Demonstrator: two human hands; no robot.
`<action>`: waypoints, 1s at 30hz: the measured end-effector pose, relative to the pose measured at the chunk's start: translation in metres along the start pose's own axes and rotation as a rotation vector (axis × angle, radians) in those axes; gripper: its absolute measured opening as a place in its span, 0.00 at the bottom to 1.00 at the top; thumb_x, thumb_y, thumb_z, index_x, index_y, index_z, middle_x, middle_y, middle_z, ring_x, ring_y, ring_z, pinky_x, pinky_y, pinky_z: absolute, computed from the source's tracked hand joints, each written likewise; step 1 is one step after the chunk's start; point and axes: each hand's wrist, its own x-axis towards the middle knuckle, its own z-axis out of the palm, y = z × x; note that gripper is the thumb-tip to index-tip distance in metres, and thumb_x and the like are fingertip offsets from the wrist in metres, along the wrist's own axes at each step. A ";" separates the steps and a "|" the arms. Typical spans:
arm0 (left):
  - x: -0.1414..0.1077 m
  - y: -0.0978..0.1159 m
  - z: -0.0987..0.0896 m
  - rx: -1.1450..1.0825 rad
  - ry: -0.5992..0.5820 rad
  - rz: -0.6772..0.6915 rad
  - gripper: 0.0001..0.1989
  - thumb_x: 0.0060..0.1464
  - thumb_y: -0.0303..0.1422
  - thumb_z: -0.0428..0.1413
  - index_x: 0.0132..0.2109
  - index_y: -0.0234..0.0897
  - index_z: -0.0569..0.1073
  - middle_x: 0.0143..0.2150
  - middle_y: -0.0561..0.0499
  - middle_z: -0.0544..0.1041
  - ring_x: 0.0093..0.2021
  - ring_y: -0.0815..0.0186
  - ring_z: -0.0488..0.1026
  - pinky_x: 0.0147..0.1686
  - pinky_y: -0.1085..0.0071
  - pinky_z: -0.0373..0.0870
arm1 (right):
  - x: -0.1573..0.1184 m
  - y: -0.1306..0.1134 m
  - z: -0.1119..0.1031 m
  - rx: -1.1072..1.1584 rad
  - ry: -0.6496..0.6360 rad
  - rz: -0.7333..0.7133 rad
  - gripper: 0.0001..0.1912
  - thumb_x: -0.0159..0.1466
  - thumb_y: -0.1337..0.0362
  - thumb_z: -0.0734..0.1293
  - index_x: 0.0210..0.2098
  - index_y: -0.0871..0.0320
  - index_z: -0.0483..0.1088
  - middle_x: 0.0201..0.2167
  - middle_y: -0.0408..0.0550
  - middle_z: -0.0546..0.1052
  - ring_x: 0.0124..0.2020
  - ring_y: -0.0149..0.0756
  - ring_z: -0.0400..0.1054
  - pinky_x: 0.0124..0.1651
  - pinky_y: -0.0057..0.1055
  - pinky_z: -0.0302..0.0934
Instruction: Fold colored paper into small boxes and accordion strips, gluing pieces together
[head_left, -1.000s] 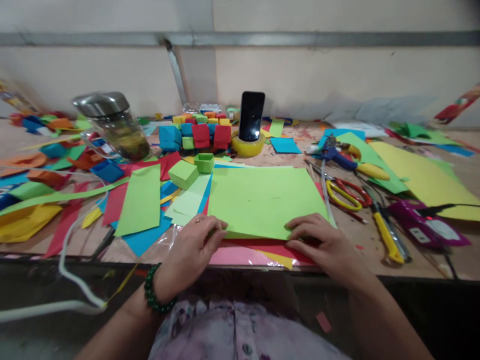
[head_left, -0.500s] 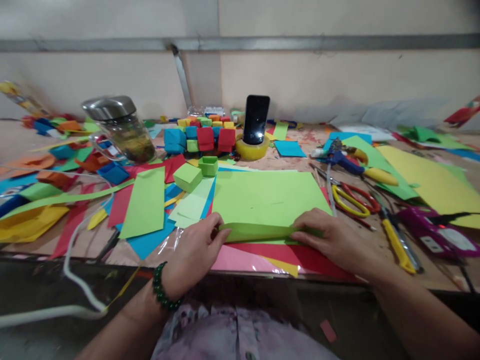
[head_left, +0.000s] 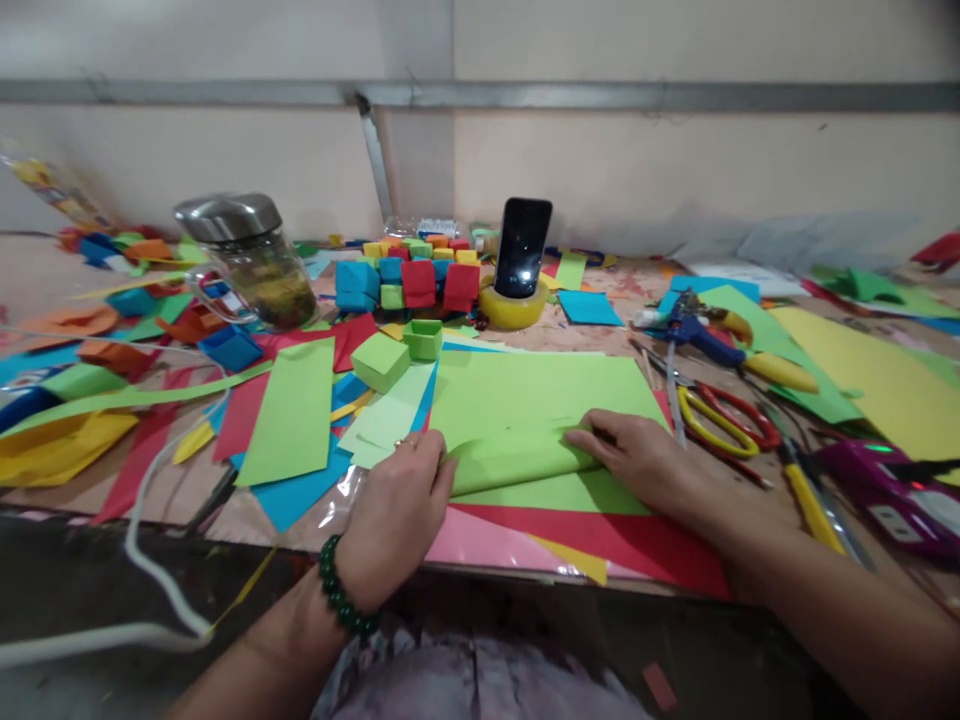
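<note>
lime-green paper (head_left: pixel 517 455) lies at the front middle of the bench (head_left: pixel 585 340), its near edge curled up and over. the left hand (head_left: pixel 397 510) and right hand (head_left: pixel 637 455) each have a narrow grip, pinching that raised fold at either end. a red sheet (head_left: pixel 637 545) and pink sheet (head_left: pixel 487 540) peek out below. two small green boxes (head_left: pixel 381 362) crowd the far left corner; a pale cord (head_left: pixel 673 385) runs just beside the right edge, near yellow-handled scissors (head_left: pixel 716 425). behind, a phone (head_left: pixel 523 245) leans in a yellow tape roll (head_left: pixel 514 308).
</note>
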 end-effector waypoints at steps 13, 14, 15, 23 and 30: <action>0.001 -0.005 -0.001 -0.001 -0.001 0.036 0.06 0.59 0.30 0.49 0.32 0.40 0.61 0.30 0.51 0.68 0.32 0.63 0.68 0.33 0.68 0.63 | -0.005 -0.008 -0.012 0.098 -0.035 -0.089 0.21 0.62 0.48 0.60 0.20 0.54 0.59 0.18 0.41 0.63 0.23 0.33 0.59 0.27 0.29 0.56; 0.001 -0.005 -0.002 -0.010 -0.018 0.026 0.06 0.59 0.30 0.49 0.33 0.40 0.61 0.30 0.52 0.69 0.32 0.63 0.68 0.32 0.68 0.63 | -0.006 -0.008 -0.011 0.068 -0.034 -0.075 0.21 0.61 0.48 0.61 0.20 0.54 0.58 0.18 0.41 0.63 0.22 0.32 0.58 0.26 0.29 0.55; 0.002 -0.005 -0.002 -0.018 -0.036 0.009 0.06 0.59 0.30 0.49 0.33 0.40 0.62 0.30 0.52 0.69 0.32 0.63 0.68 0.32 0.68 0.63 | -0.006 -0.008 -0.010 0.036 -0.027 -0.062 0.20 0.61 0.48 0.61 0.19 0.54 0.58 0.18 0.40 0.62 0.22 0.32 0.58 0.26 0.29 0.54; 0.005 -0.001 -0.005 -0.117 -0.148 -0.129 0.03 0.60 0.30 0.48 0.42 0.39 0.62 0.29 0.54 0.70 0.30 0.64 0.71 0.30 0.71 0.61 | -0.008 0.006 0.004 -0.085 0.009 -0.071 0.18 0.61 0.49 0.63 0.23 0.55 0.61 0.21 0.42 0.66 0.23 0.32 0.60 0.28 0.29 0.55; 0.006 -0.002 -0.006 -0.151 -0.153 -0.156 0.19 0.59 0.29 0.49 0.56 0.38 0.56 0.30 0.54 0.71 0.29 0.65 0.72 0.29 0.71 0.62 | -0.006 0.012 0.006 -0.099 0.028 -0.097 0.18 0.62 0.50 0.63 0.23 0.55 0.62 0.20 0.41 0.66 0.21 0.30 0.58 0.26 0.28 0.53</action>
